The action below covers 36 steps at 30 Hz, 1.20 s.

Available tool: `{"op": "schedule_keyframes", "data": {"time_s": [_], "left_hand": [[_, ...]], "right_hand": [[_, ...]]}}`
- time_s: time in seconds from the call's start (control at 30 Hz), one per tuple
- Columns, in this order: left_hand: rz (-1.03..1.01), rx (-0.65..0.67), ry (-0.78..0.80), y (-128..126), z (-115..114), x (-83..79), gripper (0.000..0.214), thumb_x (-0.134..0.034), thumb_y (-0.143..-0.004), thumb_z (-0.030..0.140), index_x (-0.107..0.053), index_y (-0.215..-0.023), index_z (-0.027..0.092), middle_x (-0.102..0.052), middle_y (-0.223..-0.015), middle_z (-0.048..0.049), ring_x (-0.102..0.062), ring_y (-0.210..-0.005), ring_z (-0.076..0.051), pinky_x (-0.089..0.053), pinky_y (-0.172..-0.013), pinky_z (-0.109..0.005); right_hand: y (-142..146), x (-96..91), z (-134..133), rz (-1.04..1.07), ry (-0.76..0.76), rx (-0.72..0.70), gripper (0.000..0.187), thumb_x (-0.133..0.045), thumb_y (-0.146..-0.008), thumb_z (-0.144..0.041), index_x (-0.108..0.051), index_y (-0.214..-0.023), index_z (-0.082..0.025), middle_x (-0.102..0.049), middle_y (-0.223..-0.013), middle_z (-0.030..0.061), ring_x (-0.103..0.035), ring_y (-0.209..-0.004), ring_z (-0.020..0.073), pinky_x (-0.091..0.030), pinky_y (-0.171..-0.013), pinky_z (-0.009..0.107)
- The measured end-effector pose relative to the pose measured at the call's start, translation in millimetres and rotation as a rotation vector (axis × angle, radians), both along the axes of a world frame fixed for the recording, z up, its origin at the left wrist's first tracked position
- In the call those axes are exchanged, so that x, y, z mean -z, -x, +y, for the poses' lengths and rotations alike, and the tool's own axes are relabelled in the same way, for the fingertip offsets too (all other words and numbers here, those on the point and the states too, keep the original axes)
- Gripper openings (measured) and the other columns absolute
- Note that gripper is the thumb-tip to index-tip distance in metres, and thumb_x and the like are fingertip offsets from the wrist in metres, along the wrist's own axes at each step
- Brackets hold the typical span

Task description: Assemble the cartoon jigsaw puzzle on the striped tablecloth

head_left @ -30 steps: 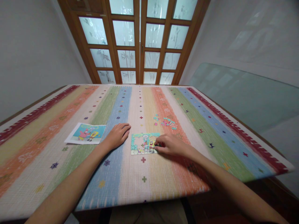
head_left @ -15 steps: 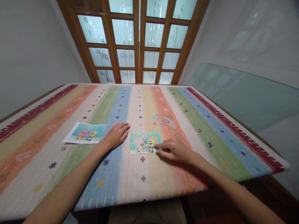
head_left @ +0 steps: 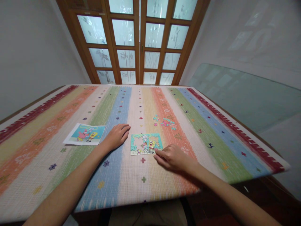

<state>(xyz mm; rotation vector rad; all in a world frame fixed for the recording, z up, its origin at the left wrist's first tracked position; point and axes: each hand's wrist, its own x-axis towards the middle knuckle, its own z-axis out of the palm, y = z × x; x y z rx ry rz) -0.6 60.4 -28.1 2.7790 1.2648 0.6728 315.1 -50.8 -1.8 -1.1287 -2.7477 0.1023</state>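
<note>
A small, partly assembled cartoon jigsaw puzzle (head_left: 145, 143) lies in the middle of the striped table cloth (head_left: 70, 169). My left hand (head_left: 116, 136) rests flat on the cloth just left of the puzzle, fingers stretched out, holding nothing. My right hand (head_left: 171, 157) lies palm down at the puzzle's lower right corner, fingers extended, with the fingertips touching its edge. Nothing shows in that hand. Loose puzzle pieces (head_left: 166, 121) are scattered beyond the puzzle to the right.
A printed cartoon reference picture (head_left: 85, 134) lies on the cloth to the left. Wooden glass-paned doors (head_left: 141, 40) stand behind the table. A glass sheet (head_left: 246, 94) leans along the right wall. The table's near edge is close to my body.
My right hand has slid down and back from the puzzle's right side to its lower right corner, and its fingers have flattened. The left hand has stayed put.
</note>
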Motion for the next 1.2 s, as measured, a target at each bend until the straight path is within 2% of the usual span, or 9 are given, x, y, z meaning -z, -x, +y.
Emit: {"op": "schedule_keyframes", "data": {"time_s": [0.3, 0.5, 0.73, 0.87, 1.0, 1.2], "left_hand": [[-0.002, 0.01, 0.004, 0.8, 1.5, 0.9, 0.035, -0.04, -0.103, 0.031, -0.065, -0.125, 0.018, -0.066, -0.127, -0.0142, -0.061, -0.116, -0.029, -0.05, -0.101, -0.05], [-0.001, 0.014, -0.012, 0.8, 1.9, 1.2, 0.034, -0.04, -0.104, 0.031, -0.064, -0.124, 0.019, -0.066, -0.127, -0.0132, -0.061, -0.116, -0.028, -0.05, -0.101, -0.048], [0.017, 0.013, -0.021, 0.5, 1.8, 0.3, 0.034, -0.039, -0.104, 0.032, -0.063, -0.124, 0.018, -0.066, -0.127, -0.0139, -0.062, -0.117, -0.029, -0.05, -0.101, -0.048], [0.017, 0.012, -0.022, 1.1, 2.0, 1.0, 0.034, -0.038, -0.105, 0.032, -0.063, -0.124, 0.018, -0.066, -0.127, -0.0136, -0.062, -0.117, -0.029, -0.051, -0.101, -0.048], [0.007, 0.005, -0.014, 0.6, 1.5, 0.9, 0.036, -0.038, -0.104, 0.032, -0.064, -0.124, 0.017, -0.067, -0.127, -0.0142, -0.062, -0.117, -0.029, -0.051, -0.102, -0.049], [0.011, 0.002, -0.004, -0.7, 0.1, -1.1, 0.037, -0.038, -0.104, 0.032, -0.065, -0.124, 0.016, -0.067, -0.127, -0.0151, -0.061, -0.12, -0.03, -0.05, -0.103, -0.049]], "right_hand": [[-4.5, 3.9, -1.2, 0.038, 0.035, 0.044, 0.033, -0.041, -0.105, -0.033, -0.07, -0.097, -0.02, -0.063, -0.06, 0.0024, -0.043, -0.05, 0.0133, -0.019, -0.058, 0.035], [-5.0, -0.7, 2.0, 0.131, 0.118, 0.101, 0.032, -0.046, -0.102, -0.033, -0.074, -0.097, -0.02, -0.071, -0.07, 0.0068, -0.052, -0.057, 0.0145, -0.027, -0.06, 0.032], [-7.6, -5.1, 5.8, 0.195, 0.187, 0.098, 0.035, -0.047, -0.1, -0.033, -0.076, -0.113, -0.02, -0.078, -0.086, 0.0117, -0.062, -0.068, 0.0184, -0.036, -0.065, 0.032], [-12.8, -6.9, 11.6, 0.291, 0.271, 0.105, 0.034, -0.049, -0.098, -0.033, -0.078, -0.109, -0.02, -0.077, -0.083, 0.01, -0.063, -0.069, 0.0182, -0.041, -0.068, 0.032], [-24.9, -7.5, 26.4, 0.383, 0.306, 0.193, 0.033, -0.051, -0.095, -0.035, -0.079, -0.096, -0.017, -0.073, -0.072, 0.0077, -0.06, -0.063, 0.0171, -0.041, -0.065, 0.03], [-54.8, -6.2, 59.7, 0.408, 0.116, 0.446, 0.031, -0.053, -0.088, -0.036, -0.076, -0.087, -0.016, -0.066, -0.063, 0.0041, -0.055, -0.056, 0.0165, -0.036, -0.06, 0.029]]}}
